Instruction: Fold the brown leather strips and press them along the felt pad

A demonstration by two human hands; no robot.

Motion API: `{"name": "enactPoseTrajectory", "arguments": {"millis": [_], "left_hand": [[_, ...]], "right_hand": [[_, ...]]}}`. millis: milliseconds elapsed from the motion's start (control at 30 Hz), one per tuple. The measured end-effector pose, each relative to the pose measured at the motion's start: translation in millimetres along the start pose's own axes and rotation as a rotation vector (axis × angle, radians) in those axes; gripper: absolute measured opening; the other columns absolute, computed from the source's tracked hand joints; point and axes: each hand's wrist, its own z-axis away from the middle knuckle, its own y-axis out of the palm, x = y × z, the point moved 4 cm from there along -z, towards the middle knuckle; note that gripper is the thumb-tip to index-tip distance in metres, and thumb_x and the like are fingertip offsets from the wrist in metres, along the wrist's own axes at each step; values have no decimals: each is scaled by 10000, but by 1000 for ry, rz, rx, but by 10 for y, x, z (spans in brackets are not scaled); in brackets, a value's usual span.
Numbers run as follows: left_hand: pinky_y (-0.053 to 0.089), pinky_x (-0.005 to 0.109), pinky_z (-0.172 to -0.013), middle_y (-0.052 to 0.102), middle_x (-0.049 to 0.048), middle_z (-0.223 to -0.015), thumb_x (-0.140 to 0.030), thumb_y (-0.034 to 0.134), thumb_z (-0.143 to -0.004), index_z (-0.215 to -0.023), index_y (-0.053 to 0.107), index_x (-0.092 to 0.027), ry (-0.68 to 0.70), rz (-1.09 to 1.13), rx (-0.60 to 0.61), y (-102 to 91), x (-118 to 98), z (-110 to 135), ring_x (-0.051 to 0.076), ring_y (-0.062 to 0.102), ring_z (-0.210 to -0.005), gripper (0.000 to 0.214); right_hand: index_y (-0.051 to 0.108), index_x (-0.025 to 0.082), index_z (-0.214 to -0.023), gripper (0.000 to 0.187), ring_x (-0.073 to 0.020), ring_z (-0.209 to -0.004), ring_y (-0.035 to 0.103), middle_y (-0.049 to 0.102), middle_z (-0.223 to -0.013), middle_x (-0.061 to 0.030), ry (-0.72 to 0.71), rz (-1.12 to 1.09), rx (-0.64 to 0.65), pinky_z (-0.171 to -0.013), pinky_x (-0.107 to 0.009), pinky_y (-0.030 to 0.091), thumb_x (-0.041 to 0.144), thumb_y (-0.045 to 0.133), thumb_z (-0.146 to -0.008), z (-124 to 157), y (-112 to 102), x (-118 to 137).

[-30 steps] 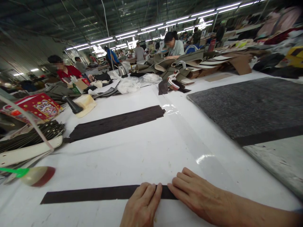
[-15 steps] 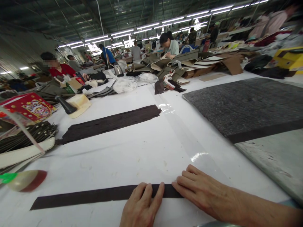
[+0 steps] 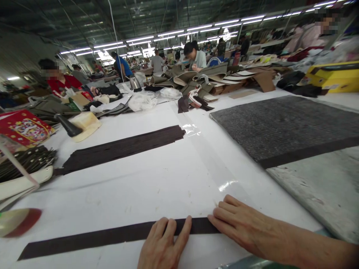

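Observation:
A long dark brown strip [image 3: 95, 238], apparently leather or fabric, lies across the near part of the white table. My left hand [image 3: 164, 243] rests over it, its fingers spread and touching the strip, with the thumb side hidden. At the strip's right end is my right hand [image 3: 246, 224]. Its fingers are curled together on the strip, and the thumb is hidden below. Farther back lies a pile of similar dark strips [image 3: 123, 149], roughly parallel to the single one.
A dark grey textured mat [image 3: 291, 123] lies on a pale slab [image 3: 316, 186] at right. To the left are a bottle with reddish liquid [image 3: 19, 222], a black-handled tool [image 3: 68, 126] and a red box [image 3: 26, 127]. Material piles and co-workers [image 3: 193, 56] stand behind.
The view has shifted slightly, so the background and bottle sit farther left. Relative to the strip, my right hand has moved a little to the right; my left hand stays on it.

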Motion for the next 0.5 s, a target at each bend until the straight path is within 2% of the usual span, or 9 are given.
{"name": "enactPoseTrajectory", "arguments": {"millis": [133,233,333,500], "left_hand": [[505,317,-779,561,79,-965,-58,363,-904,-1408,428,-220,23,-22,-45,25,18,25,220,552,-903,534],[491,348,-829,560,97,-1094,-55,350,-901,-1392,445,-267,-45,-2,-71,58,5,63,241,542,-1006,543],[477,403,-863,538,107,-1198,-79,347,-903,-1354,485,-298,-124,72,-79,62,3,69,266,527,-1071,520],[484,372,-845,562,111,-1166,-31,355,-873,-1270,557,-208,-141,217,-143,-65,30,-92,245,541,-1038,480]], "right_hand": [[556,85,-1141,272,-200,-778,463,537,-883,-76,11,6,7,-800,-368,355,63,423,-905,65,-26,-32],[548,95,-1155,289,-196,-773,453,536,-889,-73,38,-16,15,-805,-367,339,52,406,-906,119,-8,-56],[557,131,-1088,293,-191,-762,435,528,-877,-55,101,-58,30,-780,-357,314,10,395,-875,135,21,-88],[541,165,-964,262,-188,-765,426,517,-864,-38,162,-89,51,-772,-346,297,-16,411,-827,103,30,-121]]}}
